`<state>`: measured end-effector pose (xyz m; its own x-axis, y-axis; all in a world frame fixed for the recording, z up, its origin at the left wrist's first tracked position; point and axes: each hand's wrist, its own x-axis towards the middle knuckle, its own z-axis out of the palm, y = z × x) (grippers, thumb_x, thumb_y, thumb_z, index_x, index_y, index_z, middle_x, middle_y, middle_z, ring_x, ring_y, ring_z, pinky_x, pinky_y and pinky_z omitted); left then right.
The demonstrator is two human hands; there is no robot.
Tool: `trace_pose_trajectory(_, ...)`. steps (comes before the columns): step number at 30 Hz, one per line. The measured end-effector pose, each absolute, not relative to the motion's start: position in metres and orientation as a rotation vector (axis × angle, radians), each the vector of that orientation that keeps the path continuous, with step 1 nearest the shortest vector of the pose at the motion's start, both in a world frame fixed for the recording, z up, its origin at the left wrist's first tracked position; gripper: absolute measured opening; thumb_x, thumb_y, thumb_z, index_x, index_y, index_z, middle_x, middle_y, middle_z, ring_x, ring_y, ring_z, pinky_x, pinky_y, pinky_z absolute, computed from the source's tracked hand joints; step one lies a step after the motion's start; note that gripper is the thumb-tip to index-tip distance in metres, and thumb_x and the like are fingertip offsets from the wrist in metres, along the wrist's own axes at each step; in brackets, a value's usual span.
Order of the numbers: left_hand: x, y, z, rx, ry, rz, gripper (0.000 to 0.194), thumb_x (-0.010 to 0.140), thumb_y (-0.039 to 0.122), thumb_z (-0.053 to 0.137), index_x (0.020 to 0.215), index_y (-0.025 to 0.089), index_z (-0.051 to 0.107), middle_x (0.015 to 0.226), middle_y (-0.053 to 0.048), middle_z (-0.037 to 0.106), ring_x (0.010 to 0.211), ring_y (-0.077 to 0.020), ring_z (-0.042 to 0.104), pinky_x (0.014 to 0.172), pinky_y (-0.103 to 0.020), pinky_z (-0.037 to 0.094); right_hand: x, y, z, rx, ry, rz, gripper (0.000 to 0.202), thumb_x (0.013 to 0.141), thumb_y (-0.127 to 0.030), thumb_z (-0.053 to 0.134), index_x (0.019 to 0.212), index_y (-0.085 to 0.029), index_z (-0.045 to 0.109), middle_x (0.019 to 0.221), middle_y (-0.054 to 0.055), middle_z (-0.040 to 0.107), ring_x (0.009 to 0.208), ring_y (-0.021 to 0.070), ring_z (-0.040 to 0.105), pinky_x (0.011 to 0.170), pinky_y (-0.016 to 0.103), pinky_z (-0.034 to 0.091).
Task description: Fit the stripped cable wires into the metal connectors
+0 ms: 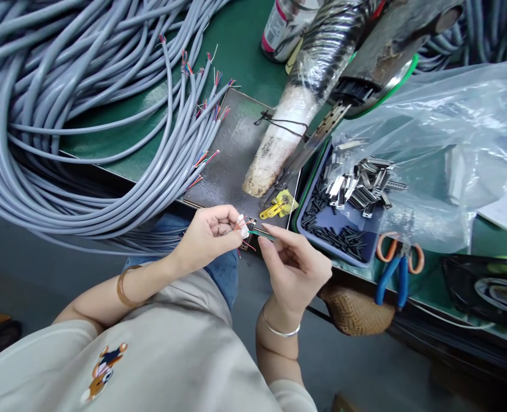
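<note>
Near the front edge of the bench, my left hand [210, 232] is closed in a pinch, with white covering on its fingertips. Thin coloured wires [247, 246] in red, orange and green fan out from that pinch. My right hand [298, 263] pinches the green wire [262, 233] between thumb and forefinger, just right of the left fingertips. Behind the fingertips, a small metal connector [250, 224] is partly hidden at the edge of a dark metal plate [236, 137]. A yellow clip-like piece [274, 209] lies on the plate close to the right fingers.
Grey cables [120, 171] with stripped ends fill the left. A white-wrapped duct [274, 137] and a soldering iron [296, 160] point toward the plate. Right of them stand a blue bin [365, 257] with metal connectors [365, 183] and black sleeves [343, 243], and pliers [397, 266].
</note>
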<state>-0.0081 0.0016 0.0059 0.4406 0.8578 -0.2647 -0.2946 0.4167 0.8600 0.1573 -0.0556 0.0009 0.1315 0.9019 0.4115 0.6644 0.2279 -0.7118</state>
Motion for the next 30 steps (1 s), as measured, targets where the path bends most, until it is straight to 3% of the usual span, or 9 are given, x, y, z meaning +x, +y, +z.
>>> trace_pose_trajectory(3, -0.009, 0.001, 0.004, 0.834, 0.77, 0.825, 0.02, 0.071, 0.02, 0.077, 0.071, 0.017, 0.058, 0.05, 0.011, 0.045, 0.041, -0.0012, 0.031, 0.041, -0.014, 0.029, 0.158, -0.055, 0.001, -1.463, -1.797, 0.102, 0.011, 0.094, -0.021, 0.073, 0.104, -0.026, 0.076, 0.068, -0.005, 0.069, 0.049, 0.007, 0.052, 0.052, 0.021, 0.043)
trace_pose_trajectory(7, -0.006, -0.005, 0.001, 0.926, 0.834, 0.919, 0.016, 0.074, 0.02, 0.079, 0.08, 0.016, 0.065, 0.07, 0.001, 0.068, 0.056, -0.0068, 0.058, 0.057, -0.018, 0.051, 0.16, -0.053, 0.001, -1.477, -1.839, 0.078, 0.005, 0.096, -0.019, 0.069, 0.094, -0.022, 0.072, 0.07, -0.005, 0.071, 0.048, 0.0061, 0.054, 0.054, 0.02, 0.044)
trace_pose_trajectory(9, -0.005, -0.01, -0.001, 1.063, 0.899, 0.996, 0.013, 0.075, 0.019, 0.078, 0.085, 0.015, 0.07, 0.079, -0.004, 0.074, 0.065, -0.0101, 0.065, 0.064, -0.02, 0.055, 0.161, -0.053, 0.001, -1.523, -1.776, 0.185, 0.009, 0.098, -0.023, 0.066, 0.091, -0.021, 0.07, 0.066, -0.006, 0.067, 0.045, 0.0057, 0.049, 0.05, 0.02, 0.041)
trace_pose_trajectory(15, -0.003, -0.017, -0.006, 1.25, 0.98, 1.056, 0.008, 0.08, 0.021, 0.076, 0.082, 0.014, 0.072, 0.072, -0.003, 0.072, 0.059, -0.0108, 0.064, 0.058, -0.02, 0.053, 0.159, -0.056, 0.001, -1.572, -1.644, 0.422, 0.017, 0.101, -0.03, 0.063, 0.089, -0.02, 0.069, 0.066, -0.005, 0.066, 0.047, 0.007, 0.053, 0.047, 0.019, 0.042)
trace_pose_trajectory(18, -0.003, -0.013, -0.004, 1.109, 0.95, 1.021, 0.013, 0.078, 0.022, 0.08, 0.079, 0.015, 0.07, 0.07, -0.002, 0.071, 0.059, -0.0105, 0.064, 0.058, -0.019, 0.054, 0.163, -0.056, -0.002, -1.464, -1.72, 0.173, 0.006, 0.098, -0.023, 0.067, 0.1, -0.024, 0.073, 0.069, -0.006, 0.069, 0.046, 0.0066, 0.05, 0.048, 0.02, 0.042)
trace_pose_trajectory(23, -0.005, -0.006, 0.001, 0.874, 0.839, 0.912, 0.029, 0.07, 0.03, 0.091, 0.074, 0.015, 0.067, 0.064, 0.001, 0.069, 0.051, -0.0073, 0.057, 0.053, -0.018, 0.052, 0.17, -0.053, -0.006, -1.327, -1.934, -0.185, 0.02, 0.094, -0.018, 0.072, 0.111, -0.028, 0.074, 0.058, -0.008, 0.061, 0.045, 0.0083, 0.048, 0.051, 0.024, 0.038)
trace_pose_trajectory(26, -0.006, -0.006, 0.001, 0.895, 0.842, 0.92, 0.025, 0.071, 0.029, 0.089, 0.076, 0.015, 0.069, 0.068, -0.001, 0.071, 0.055, -0.0084, 0.06, 0.055, -0.019, 0.053, 0.167, -0.053, -0.005, -1.379, -1.9, -0.089, 0.011, 0.094, -0.016, 0.072, 0.102, -0.024, 0.071, 0.069, -0.005, 0.071, 0.05, 0.0074, 0.056, 0.054, 0.021, 0.044)
trace_pose_trajectory(30, -0.004, -0.011, 0.0, 1.11, 0.899, 1.038, 0.009, 0.075, 0.019, 0.081, 0.077, 0.015, 0.073, 0.071, -0.003, 0.073, 0.062, -0.0097, 0.063, 0.058, -0.018, 0.051, 0.16, -0.058, -0.001, -1.46, -1.806, 0.224, 0.005, 0.095, -0.019, 0.07, 0.094, -0.023, 0.067, 0.065, -0.008, 0.065, 0.044, 0.005, 0.05, 0.047, 0.019, 0.04)
